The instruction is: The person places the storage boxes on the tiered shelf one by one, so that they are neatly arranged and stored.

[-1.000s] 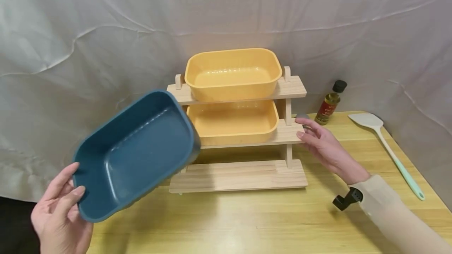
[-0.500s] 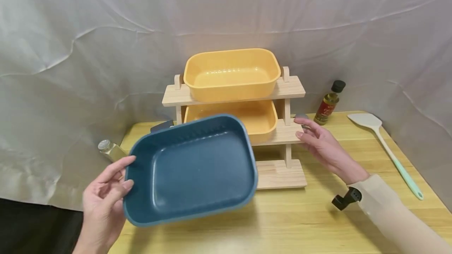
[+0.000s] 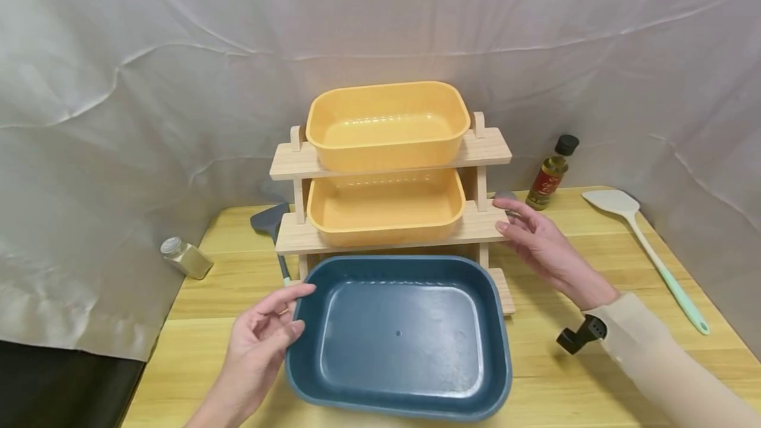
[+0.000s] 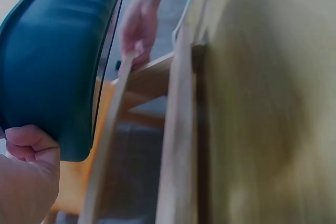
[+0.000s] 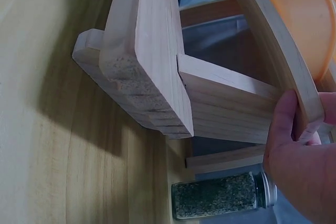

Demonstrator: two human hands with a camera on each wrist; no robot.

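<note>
My left hand (image 3: 252,349) pinches the left rim of a dark blue plastic bin (image 3: 404,329), thumb inside the wall. The bin faces up, in front of the wooden rack's bottom shelf, and covers most of that shelf in the head view. From the left wrist, the bin (image 4: 58,61) shows held up off the tabletop. My right hand (image 3: 547,249) grips the right end of the rack's middle shelf (image 3: 484,223); in the right wrist view thumb and fingers straddle that board (image 5: 294,72). Yellow bins sit on the top shelf (image 3: 386,156) and the middle shelf (image 3: 386,233).
Left of the rack lie a glass shaker jar (image 3: 187,258) and a dark spatula (image 3: 270,220). An oil bottle (image 3: 548,177) and a white turner with a green handle (image 3: 648,243) are at right. A jar of dried herbs (image 5: 218,196) lies by the rack.
My left hand has brought the blue bin from the left to in front of the rack, levelling it. The shaker jar and dark spatula have come into view. My right hand keeps its hold.
</note>
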